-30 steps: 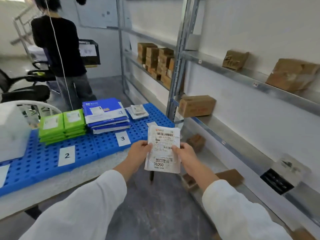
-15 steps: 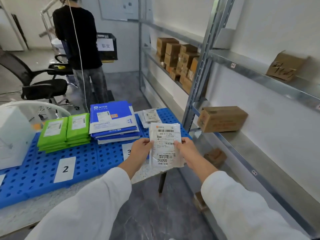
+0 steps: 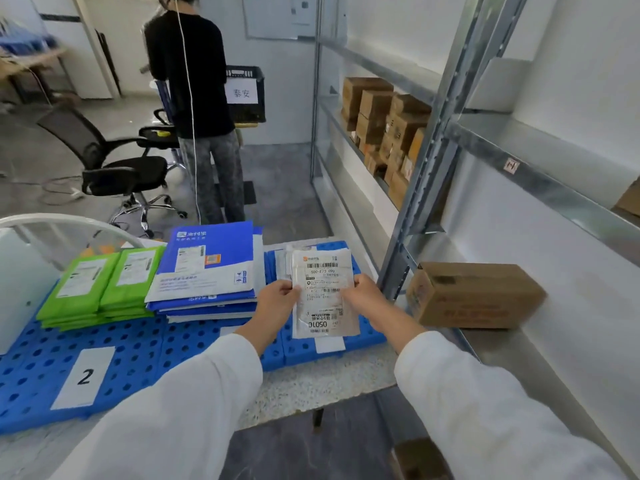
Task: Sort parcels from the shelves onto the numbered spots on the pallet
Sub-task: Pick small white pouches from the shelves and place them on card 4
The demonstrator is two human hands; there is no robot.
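- Parcel (image 3: 323, 292), a flat white bag with a shipping label, is held up label-side to the wearer over the right end of the blue pallet (image 3: 138, 344); not yet set down.
- Left hand (image 3: 277, 303) pinches the bag's left edge, thumb on front. Right hand (image 3: 363, 296) pinches the right edge the same way. Nothing else in either hand.
- Step, as I read it: reading the label to pick a spot, with placing to come.
- Likely target is the rightmost spot, where a small pile of flat bags (image 3: 280, 263) lies just beyond the held one.
- White card (image 3: 329, 344) shows below the bag at the pallet's front edge. Its number is hidden, so the spot can't be confirmed.
- Next move calls for lowering the bag flat onto that pile and releasing both edges together. Thin bags look slippery and could slide off the pallet end.
- Blue mailers stack (image 3: 207, 268) sits just left of the pile, green parcels (image 3: 97, 282) further left, card "2" (image 3: 84, 377) in front of them.
- Shelf upright (image 3: 433, 150) and cardboard box (image 3: 474, 294) are near the right hand, so that side is tight.
- Another person (image 3: 194, 81) and office chair (image 3: 114, 161) are at the back, well apart and not in the way.
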